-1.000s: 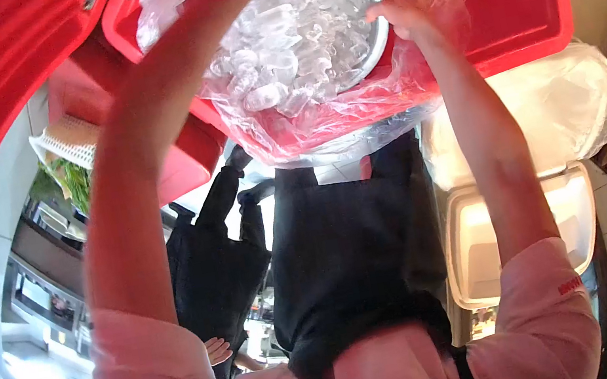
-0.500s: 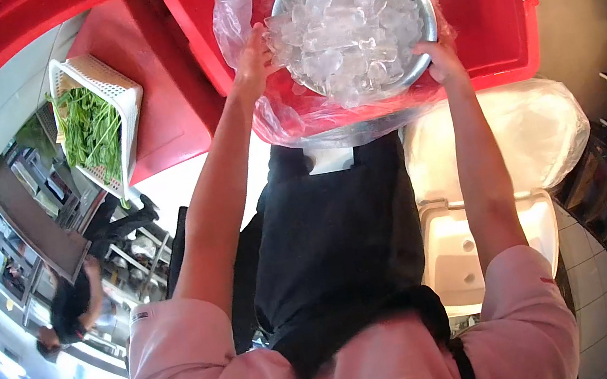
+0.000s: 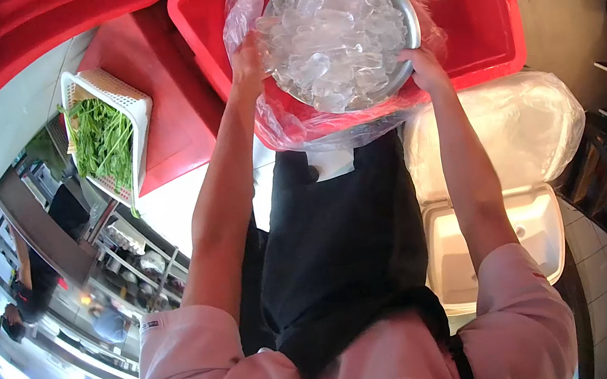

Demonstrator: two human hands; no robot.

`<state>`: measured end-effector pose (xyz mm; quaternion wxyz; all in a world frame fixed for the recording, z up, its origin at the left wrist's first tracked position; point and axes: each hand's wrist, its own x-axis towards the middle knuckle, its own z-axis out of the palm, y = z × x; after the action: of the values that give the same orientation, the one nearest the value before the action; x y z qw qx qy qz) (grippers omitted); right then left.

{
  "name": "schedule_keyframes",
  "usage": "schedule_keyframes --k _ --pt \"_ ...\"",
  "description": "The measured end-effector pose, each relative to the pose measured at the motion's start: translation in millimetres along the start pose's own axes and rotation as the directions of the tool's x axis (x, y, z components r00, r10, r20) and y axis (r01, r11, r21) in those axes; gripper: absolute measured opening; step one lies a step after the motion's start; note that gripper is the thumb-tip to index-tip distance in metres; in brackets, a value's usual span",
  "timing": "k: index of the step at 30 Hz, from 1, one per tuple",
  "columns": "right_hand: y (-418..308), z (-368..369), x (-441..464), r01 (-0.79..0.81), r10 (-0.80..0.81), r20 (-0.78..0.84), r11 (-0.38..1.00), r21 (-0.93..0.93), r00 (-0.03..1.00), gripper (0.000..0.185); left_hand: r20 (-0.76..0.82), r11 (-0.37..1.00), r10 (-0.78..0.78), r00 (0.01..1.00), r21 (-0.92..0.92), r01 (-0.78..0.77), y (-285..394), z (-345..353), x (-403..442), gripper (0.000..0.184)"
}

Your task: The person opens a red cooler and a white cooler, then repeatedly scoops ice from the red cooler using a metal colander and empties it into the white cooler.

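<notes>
A round metal bowl (image 3: 413, 25) heaped with clear ice (image 3: 338, 35) is held up between my two hands at the near side of a red cooler box (image 3: 480, 23). My left hand (image 3: 249, 58) grips the bowl's left side; its fingertips are partly hidden by ice and plastic. On the right, my right hand (image 3: 423, 63) is closed on the rim, thumb over the edge. A clear plastic bag (image 3: 293, 128) drapes over the cooler's front edge, beneath and around the bowl.
Left of the cooler, a white basket (image 3: 134, 109) of green leafy vegetables (image 3: 102, 139) stands by a red surface (image 3: 175, 115). An open white foam box (image 3: 451, 253) lies at right. Another person (image 3: 33, 275) is at the far left near shelves.
The bowl of ice, with both my hands on it, has shifted slightly left and looks more level. My view has moved a little. The other person at left has changed position.
</notes>
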<state>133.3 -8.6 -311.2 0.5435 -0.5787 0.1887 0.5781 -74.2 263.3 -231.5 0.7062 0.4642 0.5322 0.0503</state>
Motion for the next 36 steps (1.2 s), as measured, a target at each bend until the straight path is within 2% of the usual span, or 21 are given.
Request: schedule_keyframes --k 1,4,6,10,13,16,19,21,24,27,28,30,31,33,36 --pt "-3.0 2.6 -3.4 0.031 -0.031 0.005 0.999 -0.025 1.000 0.038 -0.012 1.000 -0.002 1.000 0.006 0.002 2.1 -1.6 0.8 0.039" --pt "-10.5 5.2 -6.4 -0.012 0.012 0.000 0.986 -0.166 1.000 0.031 -0.069 1.000 -0.018 0.997 0.016 0.019 7.7 -4.1 2.2 0.038" --pt "-13.5 7.7 -10.3 0.044 -0.041 0.018 0.976 -0.211 0.999 0.031 -0.132 0.999 -0.048 0.990 0.009 0.050 12.5 -3.8 4.0 0.033" --pt "-18.3 15.3 -25.2 0.115 -0.124 -0.008 0.940 -0.322 0.992 0.034 -0.110 0.999 -0.040 0.993 0.017 0.042 20.6 -5.4 1.8 0.035" --pt "-14.8 14.8 -25.5 0.257 -0.257 0.041 0.917 -0.306 0.966 0.026 -0.094 0.997 -0.076 0.993 0.022 0.079 24.4 -8.3 1.5 0.038" --pt "-14.9 11.6 -34.8 0.240 -0.235 0.062 0.886 -0.397 0.970 0.039 -0.035 0.995 -0.040 0.999 0.086 0.043 32.1 -7.2 -3.1 0.039" --pt "-16.1 13.4 -46.8 0.265 -0.258 0.076 0.859 -0.439 0.963 0.039 -0.035 0.994 -0.031 0.999 0.105 0.035 40.2 -5.8 -11.1 0.040" --pt "-18.4 17.2 -57.9 0.292 -0.294 0.065 0.849 -0.441 0.954 0.038 0.003 0.988 -0.032 0.999 0.152 0.031 46.4 -7.4 -14.8 0.040" --pt "-17.0 15.6 -60.1 0.326 -0.330 0.063 0.848 -0.419 0.942 0.038 -0.041 0.997 -0.034 0.999 0.066 0.037 49.3 -1.3 -16.4 0.040" --pt "-10.8 17.2 -62.5 0.349 -0.357 0.054 0.854 -0.386 0.933 0.038 0.006 0.993 -0.061 0.998 0.103 0.060 47.7 -13.1 -9.7 0.039" --pt "-10.2 18.7 -65.5 0.357 -0.366 0.049 0.855 -0.376 0.929 0.039 -0.031 0.990 -0.085 0.996 0.110 0.088 50.1 -11.2 -9.1 0.040" --pt "-11.7 23.7 -75.4 0.293 -0.313 0.008 0.879 -0.376 0.950 0.031 -0.105 0.982 -0.131 0.986 0.120 0.143 56.3 -5.1 -8.6 0.040" --pt "-14.1 25.3 -79.4 0.261 -0.287 -0.013 0.890 -0.374 0.958 0.028 -0.039 0.987 -0.126 0.991 0.092 0.129 50.7 -12.2 -1.5 0.040" --pt "-5.3 28.2 -74.9 0.268 -0.278 -0.014 0.937 -0.225 0.961 0.029 0.097 0.993 -0.114 0.989 0.039 0.110 46.9 -21.7 6.6 0.041" --pt "4.2 31.3 -70.5 0.259 -0.262 -0.034 0.963 -0.078 0.965 0.030 0.030 0.991 -0.131 0.991 0.037 0.130 54.3 -9.0 7.6 0.042"
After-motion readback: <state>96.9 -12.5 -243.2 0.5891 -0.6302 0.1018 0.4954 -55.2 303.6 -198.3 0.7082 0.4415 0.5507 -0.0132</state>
